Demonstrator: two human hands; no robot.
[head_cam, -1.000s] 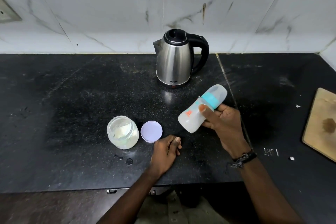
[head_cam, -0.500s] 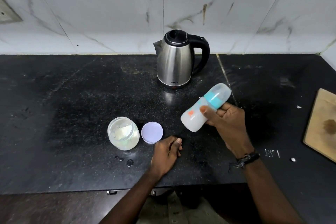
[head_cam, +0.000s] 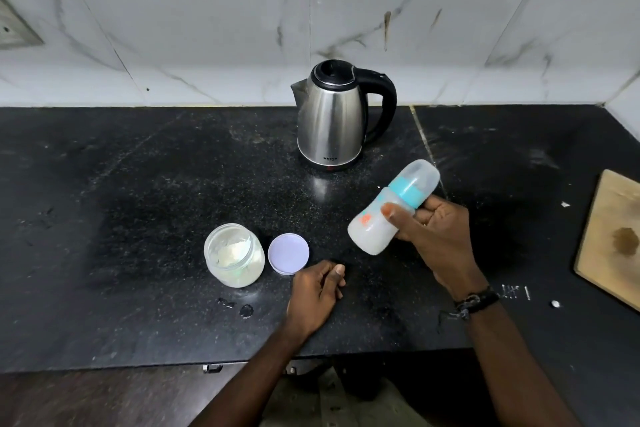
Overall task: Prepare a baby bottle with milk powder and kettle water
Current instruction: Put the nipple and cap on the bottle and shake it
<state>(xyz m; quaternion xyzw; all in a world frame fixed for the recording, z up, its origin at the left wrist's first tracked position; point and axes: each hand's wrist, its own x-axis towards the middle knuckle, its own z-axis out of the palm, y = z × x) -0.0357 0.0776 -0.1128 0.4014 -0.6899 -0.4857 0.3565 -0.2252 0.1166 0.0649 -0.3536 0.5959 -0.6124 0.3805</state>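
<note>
Bottle (head_cam: 388, 208), capped and tilted toward 2 o'clock, sits gripped in the right hand (head_cam: 436, 239) above the bench (head_cam: 138, 184); left hand (head_cam: 317, 291) rests loosely curled, seemingly empty, beside the lid (head_cam: 288, 253).

A black speckled stone countertop (head_cam: 138, 218), dusty and crossed by a pale seam, meets a wall of white grey-veined marble tiles (head_cam: 207, 38), with a pale wooden board (head_cam: 613, 246) lying at its right edge and a dark brown floor (head_cam: 86, 399) below.
</note>
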